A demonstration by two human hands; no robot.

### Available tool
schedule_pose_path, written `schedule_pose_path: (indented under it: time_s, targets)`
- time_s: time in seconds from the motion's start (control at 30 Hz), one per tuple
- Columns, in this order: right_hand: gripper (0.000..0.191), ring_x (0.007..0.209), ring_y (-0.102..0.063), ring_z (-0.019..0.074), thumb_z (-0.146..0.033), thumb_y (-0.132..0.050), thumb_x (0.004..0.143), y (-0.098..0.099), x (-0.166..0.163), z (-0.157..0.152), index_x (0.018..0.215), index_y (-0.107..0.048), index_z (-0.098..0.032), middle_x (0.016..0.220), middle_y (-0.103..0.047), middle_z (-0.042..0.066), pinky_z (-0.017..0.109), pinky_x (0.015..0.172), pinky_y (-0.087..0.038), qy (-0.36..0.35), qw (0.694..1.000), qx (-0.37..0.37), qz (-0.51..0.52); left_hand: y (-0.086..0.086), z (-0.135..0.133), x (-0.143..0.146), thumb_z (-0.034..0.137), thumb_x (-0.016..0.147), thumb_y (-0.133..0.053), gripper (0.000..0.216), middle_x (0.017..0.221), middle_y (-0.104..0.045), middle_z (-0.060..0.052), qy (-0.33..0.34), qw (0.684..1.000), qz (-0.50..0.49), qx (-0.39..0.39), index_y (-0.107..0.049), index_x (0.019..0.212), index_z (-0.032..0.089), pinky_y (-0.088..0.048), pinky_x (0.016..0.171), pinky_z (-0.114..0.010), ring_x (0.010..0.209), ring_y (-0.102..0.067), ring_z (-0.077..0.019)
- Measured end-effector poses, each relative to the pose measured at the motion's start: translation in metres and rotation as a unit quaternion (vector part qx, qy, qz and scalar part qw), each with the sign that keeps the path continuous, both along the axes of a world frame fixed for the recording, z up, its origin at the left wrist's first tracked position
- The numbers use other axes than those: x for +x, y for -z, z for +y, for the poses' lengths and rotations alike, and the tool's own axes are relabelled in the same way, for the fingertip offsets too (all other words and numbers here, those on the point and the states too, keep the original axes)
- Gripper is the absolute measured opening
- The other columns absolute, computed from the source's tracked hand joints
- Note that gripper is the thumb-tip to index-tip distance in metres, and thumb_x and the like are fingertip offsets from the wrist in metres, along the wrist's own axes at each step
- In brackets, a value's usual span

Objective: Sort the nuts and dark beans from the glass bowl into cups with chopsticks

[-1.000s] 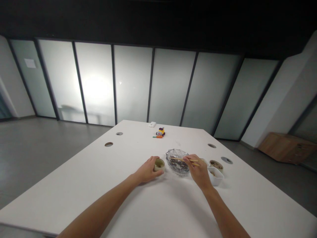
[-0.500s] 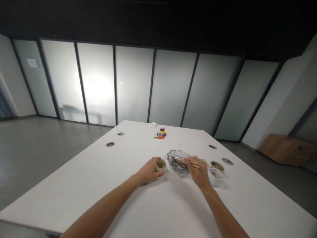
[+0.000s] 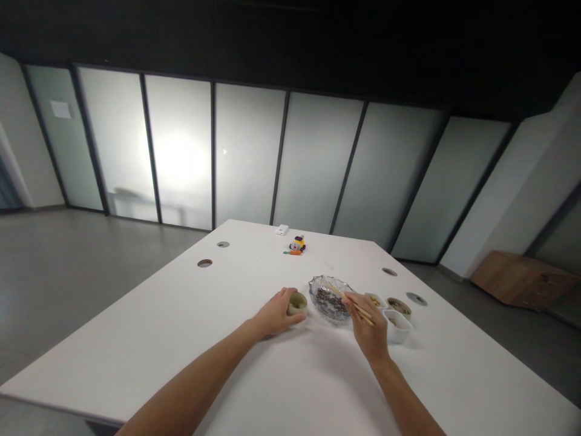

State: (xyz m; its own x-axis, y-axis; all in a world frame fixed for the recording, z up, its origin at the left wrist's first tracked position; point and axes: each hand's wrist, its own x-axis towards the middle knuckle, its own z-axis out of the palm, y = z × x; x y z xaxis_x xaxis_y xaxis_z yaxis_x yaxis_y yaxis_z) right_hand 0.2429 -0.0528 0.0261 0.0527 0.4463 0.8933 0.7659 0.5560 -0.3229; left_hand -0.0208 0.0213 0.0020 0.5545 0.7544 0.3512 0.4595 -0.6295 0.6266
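Observation:
My left hand (image 3: 275, 313) is wrapped round a small olive-green cup (image 3: 298, 304) standing on the table. Its inside is too small to make out clearly. Between the fingers of my right hand (image 3: 365, 321) is a pair of wooden chopsticks (image 3: 362, 311), their tips over a clear glass bowl (image 3: 318, 306) with a scalloped rim. Small dark seed-like pieces (image 3: 333, 301) lie in the bowl. Right of that hand sit a white dish (image 3: 402, 330) with a few light pieces, another white dish (image 3: 376, 300) behind it, and a round greenish bowl (image 3: 399, 307) with brownish contents.
Farther back on the white table (image 3: 254, 357) are a yellow toy car (image 3: 298, 243), an orange carrot-shaped piece (image 3: 293, 253) and a white box-like object (image 3: 282, 230). Round cable holes (image 3: 204, 263) pierce the tabletop on both sides. A wooden cabinet (image 3: 517, 278) stands beyond, at right.
The chopsticks have turned in my right hand and now slant more steeply, tips toward the bowl's far side. My left hand stays round the cup. The view has shifted slightly.

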Motion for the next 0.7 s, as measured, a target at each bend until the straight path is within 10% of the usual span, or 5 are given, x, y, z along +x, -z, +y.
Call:
schedule_pose_path:
  time_s: [0.7]
  targets:
    - [0.04,0.081,-0.07,0.0235,-0.05,-0.051,0.105,-0.002,0.004,0.0,0.085,-0.074,-0.024,0.084,-0.074,0.007,0.038,0.078,-0.057,0.023,0.998,-0.055,-0.015,0.001,-0.01,0.009,0.047,0.093,-0.07,0.059,0.131,-0.062,-0.013,-0.064,0.996,0.053,0.033,-0.049,0.141,0.021,-0.048,0.108,-0.047,0.12,-0.061,-0.0328]
